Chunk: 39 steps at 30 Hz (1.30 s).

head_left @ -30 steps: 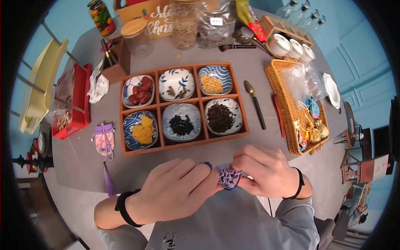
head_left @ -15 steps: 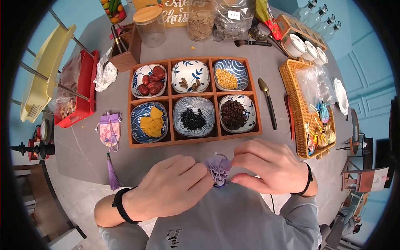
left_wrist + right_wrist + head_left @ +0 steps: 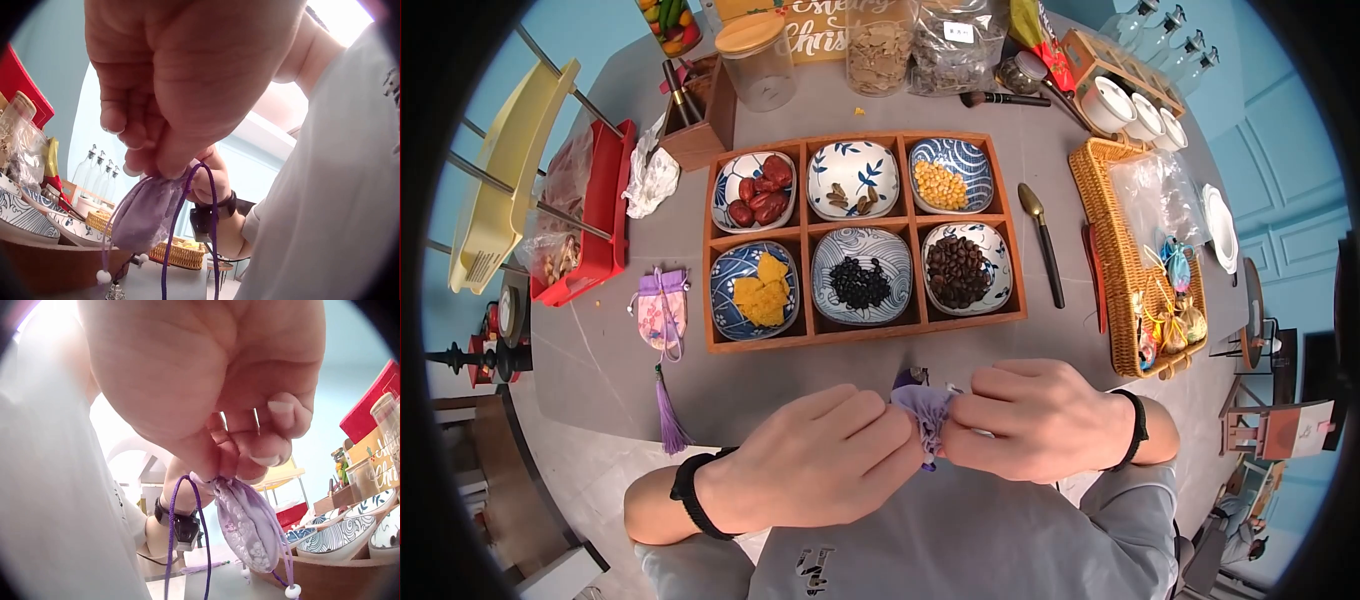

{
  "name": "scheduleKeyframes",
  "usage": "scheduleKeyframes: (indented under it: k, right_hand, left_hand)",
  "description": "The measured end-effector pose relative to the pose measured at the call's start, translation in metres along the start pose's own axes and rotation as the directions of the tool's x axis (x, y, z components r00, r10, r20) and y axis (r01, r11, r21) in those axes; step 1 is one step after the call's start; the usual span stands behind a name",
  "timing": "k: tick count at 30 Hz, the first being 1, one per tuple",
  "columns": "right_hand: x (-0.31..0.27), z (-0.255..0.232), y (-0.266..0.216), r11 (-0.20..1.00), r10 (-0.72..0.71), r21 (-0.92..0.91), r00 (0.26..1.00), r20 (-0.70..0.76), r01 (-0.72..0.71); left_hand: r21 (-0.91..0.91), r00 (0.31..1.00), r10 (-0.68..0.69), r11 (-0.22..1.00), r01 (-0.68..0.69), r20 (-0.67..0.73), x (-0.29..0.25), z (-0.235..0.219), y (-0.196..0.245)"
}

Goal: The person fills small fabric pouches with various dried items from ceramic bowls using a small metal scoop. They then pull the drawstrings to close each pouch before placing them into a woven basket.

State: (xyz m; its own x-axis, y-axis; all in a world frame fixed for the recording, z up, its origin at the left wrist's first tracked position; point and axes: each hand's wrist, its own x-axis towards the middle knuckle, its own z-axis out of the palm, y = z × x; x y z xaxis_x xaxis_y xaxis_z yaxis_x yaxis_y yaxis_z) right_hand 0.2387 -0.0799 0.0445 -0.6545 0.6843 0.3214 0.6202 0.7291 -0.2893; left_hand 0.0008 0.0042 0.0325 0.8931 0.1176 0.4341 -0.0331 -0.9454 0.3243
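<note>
A small lilac drawstring pouch (image 3: 922, 402) is held between both hands near the person's chest, at the table's front edge. My left hand (image 3: 810, 455) pinches its gathered mouth from the left, and my right hand (image 3: 1040, 418) pinches the same mouth from the right. In the right wrist view the pouch (image 3: 247, 531) hangs below the fingertips, with pale floral embroidery. A dark purple cord (image 3: 212, 194) loops down beside it in the left wrist view. White beads (image 3: 104, 276) and a metal charm (image 3: 115, 292) dangle from thin cords. Fingers cover the pouch's mouth.
Ahead stands a wooden divided tray (image 3: 865, 335) with bowls of dates, seeds, corn and beans. A pink pouch (image 3: 662, 312) with a tassel lies left. To the right are a spoon (image 3: 1042, 245) and a wicker basket (image 3: 1125, 330). Jars (image 3: 757, 70) stand behind.
Half a second ago the right fingers were spread beside the pouch; now they pinch its mouth. The left hand keeps its grip. The head view has shifted from one second ago.
</note>
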Motion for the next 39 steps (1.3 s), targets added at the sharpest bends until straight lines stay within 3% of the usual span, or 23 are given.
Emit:
scheduleKeyframes:
  k: [10,14,16,20,23,26,32,35,39]
  right_hand:
    - [-0.017,-0.018,0.011,0.992,0.123,0.01,0.983,-0.137,-0.122]
    - [-0.007,-0.005,0.006,0.998,0.056,0.038,0.963,-0.263,-0.047]
    - [-0.006,-0.001,0.004,0.998,-0.055,-0.002,0.974,-0.218,0.056]
    - [-0.008,0.007,0.007,0.997,0.015,-0.075,0.979,-0.205,-0.031]
    - [-0.01,0.006,0.005,0.998,0.016,-0.054,0.977,-0.212,-0.028]
    - [-0.009,0.008,0.005,0.999,0.008,-0.046,0.969,-0.246,-0.02]
    - [-0.007,0.011,0.002,0.999,-0.007,-0.036,0.964,-0.265,-0.002]
    - [-0.012,0.004,0.003,0.999,0.011,-0.047,0.995,-0.096,-0.016]
    - [-0.016,0.004,0.002,0.999,0.032,-0.003,0.998,-0.045,-0.032]
  left_hand:
    - [0.007,0.997,-0.065,0.998,0.065,0.049,-0.01,-0.026,-0.01]
    - [0.064,0.997,-0.069,0.996,0.067,0.022,-0.007,-0.02,-0.004]
    - [0.07,0.998,-0.065,0.996,0.064,0.013,-0.006,-0.02,-0.003]
    - [0.09,0.998,-0.057,0.994,0.056,0.013,-0.009,-0.019,-0.001]
    - [0.054,0.993,-0.113,0.992,0.114,-0.025,-0.009,-0.019,0.001]
    - [0.066,0.985,-0.088,0.993,0.099,-0.149,-0.004,-0.018,0.006]
    - [0.174,0.996,-0.089,0.981,0.085,0.014,-0.005,-0.008,0.003]
    - [0.168,0.991,-0.086,0.983,0.068,0.104,-0.007,-0.023,-0.004]
    - [0.201,0.99,-0.017,0.979,-0.012,0.139,-0.011,-0.021,-0.005]
